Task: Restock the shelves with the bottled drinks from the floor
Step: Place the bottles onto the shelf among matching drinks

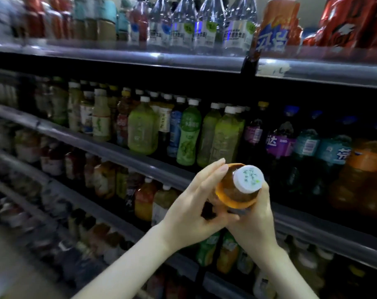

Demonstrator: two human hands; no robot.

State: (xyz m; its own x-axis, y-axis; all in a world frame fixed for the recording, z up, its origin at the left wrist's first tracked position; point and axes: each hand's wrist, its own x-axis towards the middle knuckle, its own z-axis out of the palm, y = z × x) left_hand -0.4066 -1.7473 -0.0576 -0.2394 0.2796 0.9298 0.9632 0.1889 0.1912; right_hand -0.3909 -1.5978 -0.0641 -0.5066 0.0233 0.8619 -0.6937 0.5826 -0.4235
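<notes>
Head view: amber bottle (235,194), white cap (248,179) toward camera, held in the air near the middle shelf rail (122,151), below green bottles (188,134). Left hand (191,210) clasps its left side, fingers together. Right hand (255,223) wraps it from below.

In front of the shelves (118,151) a bottle (237,190), left hand (189,208) on its left side, right hand (255,225) under it (the hands touching), water bottles (204,29) on the top shelf (140,58) above.
</notes>
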